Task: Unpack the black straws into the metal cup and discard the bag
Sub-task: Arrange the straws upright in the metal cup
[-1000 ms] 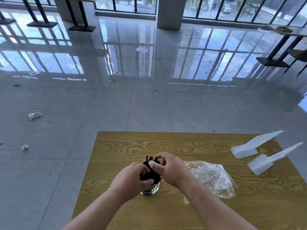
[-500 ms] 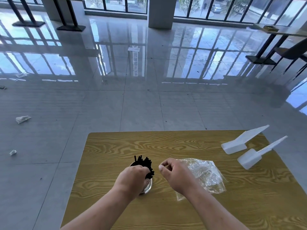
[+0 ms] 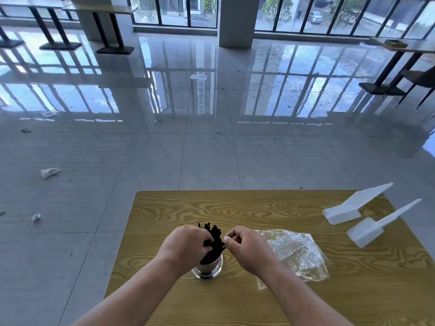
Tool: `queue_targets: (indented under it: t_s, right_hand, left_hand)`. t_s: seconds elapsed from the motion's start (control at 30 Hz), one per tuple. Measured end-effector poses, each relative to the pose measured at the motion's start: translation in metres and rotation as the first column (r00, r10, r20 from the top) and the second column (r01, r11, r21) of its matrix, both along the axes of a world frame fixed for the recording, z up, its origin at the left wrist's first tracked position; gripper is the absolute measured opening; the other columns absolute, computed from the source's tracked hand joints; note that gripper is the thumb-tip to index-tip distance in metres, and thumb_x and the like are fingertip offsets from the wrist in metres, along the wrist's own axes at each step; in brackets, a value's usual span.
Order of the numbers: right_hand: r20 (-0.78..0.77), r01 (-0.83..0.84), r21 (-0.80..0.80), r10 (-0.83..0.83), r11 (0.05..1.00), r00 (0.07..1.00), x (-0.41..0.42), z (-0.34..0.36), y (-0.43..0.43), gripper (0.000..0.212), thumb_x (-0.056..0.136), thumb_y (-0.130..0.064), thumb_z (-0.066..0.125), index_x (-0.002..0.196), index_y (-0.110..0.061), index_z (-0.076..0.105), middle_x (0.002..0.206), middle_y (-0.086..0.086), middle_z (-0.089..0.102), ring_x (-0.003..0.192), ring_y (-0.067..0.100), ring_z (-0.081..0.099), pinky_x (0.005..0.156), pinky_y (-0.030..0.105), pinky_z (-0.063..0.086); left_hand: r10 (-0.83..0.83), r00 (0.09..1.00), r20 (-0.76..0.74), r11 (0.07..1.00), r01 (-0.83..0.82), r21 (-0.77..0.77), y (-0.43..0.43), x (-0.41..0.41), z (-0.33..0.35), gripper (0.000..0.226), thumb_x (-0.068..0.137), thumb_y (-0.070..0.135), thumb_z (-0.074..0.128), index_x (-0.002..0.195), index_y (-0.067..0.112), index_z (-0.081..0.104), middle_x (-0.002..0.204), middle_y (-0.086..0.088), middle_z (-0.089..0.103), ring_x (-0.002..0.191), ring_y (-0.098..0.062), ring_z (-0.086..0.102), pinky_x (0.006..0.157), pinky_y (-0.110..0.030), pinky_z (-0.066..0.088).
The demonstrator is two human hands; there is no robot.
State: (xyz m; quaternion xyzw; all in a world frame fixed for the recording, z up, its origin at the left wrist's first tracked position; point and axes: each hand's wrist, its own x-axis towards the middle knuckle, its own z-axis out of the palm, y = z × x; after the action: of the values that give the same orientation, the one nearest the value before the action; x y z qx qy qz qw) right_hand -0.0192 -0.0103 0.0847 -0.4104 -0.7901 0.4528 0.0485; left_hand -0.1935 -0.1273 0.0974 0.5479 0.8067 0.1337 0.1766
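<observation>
A bundle of black straws (image 3: 214, 243) stands in a shiny metal cup (image 3: 209, 269) near the front middle of the wooden table (image 3: 235, 208). My left hand (image 3: 186, 247) is wrapped around the straws from the left, just above the cup's rim. Just right of the straws, my right hand (image 3: 247, 249) has its fingers curled and pinched together; I cannot tell if they touch a straw. A crumpled clear plastic bag (image 3: 296, 254) lies flat on the table right of my right hand, partly hidden by my wrist.
Two white plastic scoops (image 3: 348, 207) (image 3: 372, 230) lie at the table's right edge. Scraps of crumpled paper (image 3: 49, 172) lie on the grey tiled floor to the left. Other tables, a chair and a pillar stand far off by the windows.
My right hand let go of the straw bundle and drew a little to the right, fingers pinched. My left hand stayed on the straws in the cup. The bag has not moved.
</observation>
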Motion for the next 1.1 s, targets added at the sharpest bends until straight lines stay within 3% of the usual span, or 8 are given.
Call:
queue_targets:
  t_s: [0.2, 0.33, 0.47, 0.6, 0.73, 0.83, 0.97, 1.1]
  right_hand:
    - [-0.001, -0.007, -0.020, 0.007, 1.000, 1.000, -0.006, 0.001, 0.000, 0.015, 0.098, -0.040, 0.065, 0.090, -0.028, 0.073, 0.078, -0.005, 0.072, 0.061, 0.001, 0.057, 0.060, 0.022, 0.048]
    - [-0.034, 0.016, -0.074, -0.018, 0.997, 0.999, -0.008, 0.002, 0.002, 0.018, 0.098, -0.037, 0.067, 0.089, -0.024, 0.073, 0.079, 0.003, 0.074, 0.064, 0.008, 0.057, 0.063, 0.035, 0.051]
    - [-0.058, 0.051, -0.114, -0.058, 0.992, 0.997, -0.008, 0.002, 0.006, 0.019, 0.097, -0.036, 0.067, 0.085, -0.024, 0.074, 0.069, -0.004, 0.069, 0.057, 0.006, 0.054, 0.059, 0.031, 0.047]
    - [-0.055, 0.074, -0.118, -0.081, 0.990, 0.995, -0.006, 0.003, 0.010, 0.021, 0.098, -0.040, 0.066, 0.085, -0.026, 0.074, 0.082, 0.009, 0.077, 0.058, 0.006, 0.055, 0.057, 0.030, 0.047]
    - [-0.083, 0.109, -0.168, -0.124, 0.980, 0.989, -0.004, 0.006, 0.010, 0.024, 0.100, -0.038, 0.066, 0.085, -0.022, 0.075, 0.083, 0.014, 0.077, 0.058, 0.011, 0.056, 0.057, 0.033, 0.048]
    - [-0.129, 0.132, -0.240, -0.166, 0.962, 0.978, -0.003, 0.011, 0.009, 0.032, 0.099, -0.038, 0.066, 0.080, -0.013, 0.073, 0.068, 0.012, 0.072, 0.053, 0.017, 0.054, 0.053, 0.034, 0.045]
    - [-0.123, 0.049, -0.609, -0.155, 0.791, 0.980, -0.004, 0.024, -0.006, 0.046, 0.099, -0.054, 0.058, 0.080, -0.018, 0.080, 0.068, 0.009, 0.068, 0.047, 0.019, 0.053, 0.043, 0.026, 0.040]
    - [-0.121, -0.074, -0.878, -0.071, 0.473, 0.990, -0.019, 0.027, -0.027, 0.085, 0.096, -0.083, 0.040, 0.117, -0.008, 0.074, 0.089, 0.012, 0.074, 0.061, 0.023, 0.064, 0.050, 0.029, 0.050]
  left_hand:
    - [0.010, 1.000, 0.023, 0.998, -0.012, 0.064, 0.007, -0.014, 0.038, 0.017, 0.084, 0.035, 0.074, 0.099, 0.036, 0.080, 0.088, 0.018, 0.077, 0.078, 0.001, 0.067, 0.062, -0.009, 0.041]
    - [0.029, 0.998, 0.056, 0.999, -0.031, 0.042, 0.013, -0.026, 0.067, 0.013, 0.082, 0.039, 0.074, 0.094, 0.038, 0.079, 0.079, 0.022, 0.075, 0.073, 0.004, 0.066, 0.062, -0.016, 0.048]
    - [0.054, 0.996, 0.071, 0.997, -0.057, 0.052, 0.015, -0.035, 0.083, 0.011, 0.080, 0.043, 0.075, 0.091, 0.043, 0.078, 0.072, 0.031, 0.069, 0.075, 0.014, 0.061, 0.055, -0.013, 0.039]
    - [0.086, 0.991, 0.098, 0.994, -0.092, 0.061, 0.015, -0.042, 0.092, 0.009, 0.080, 0.045, 0.077, 0.089, 0.047, 0.077, 0.072, 0.038, 0.066, 0.070, 0.013, 0.061, 0.047, -0.010, 0.037]
    - [0.099, 0.986, 0.134, 0.991, -0.109, 0.074, 0.016, -0.044, 0.096, 0.006, 0.081, 0.043, 0.079, 0.087, 0.044, 0.078, 0.068, 0.033, 0.067, 0.064, 0.009, 0.061, 0.051, -0.007, 0.040]
    - [0.108, 0.982, 0.153, 0.988, -0.123, 0.092, 0.015, -0.045, 0.097, 0.005, 0.081, 0.040, 0.080, 0.086, 0.042, 0.079, 0.066, 0.034, 0.066, 0.062, 0.011, 0.059, 0.053, -0.006, 0.039]
    - [0.105, 0.980, 0.167, 0.985, -0.126, 0.122, 0.017, -0.043, 0.101, 0.006, 0.081, 0.040, 0.081, 0.086, 0.042, 0.079, 0.066, 0.036, 0.065, 0.061, 0.012, 0.059, 0.053, -0.005, 0.039]
    - [0.082, 0.989, 0.127, 0.977, -0.104, 0.184, 0.017, -0.038, 0.106, 0.008, 0.082, 0.039, 0.080, 0.089, 0.039, 0.080, 0.067, 0.039, 0.063, 0.062, 0.012, 0.060, 0.053, -0.006, 0.039]
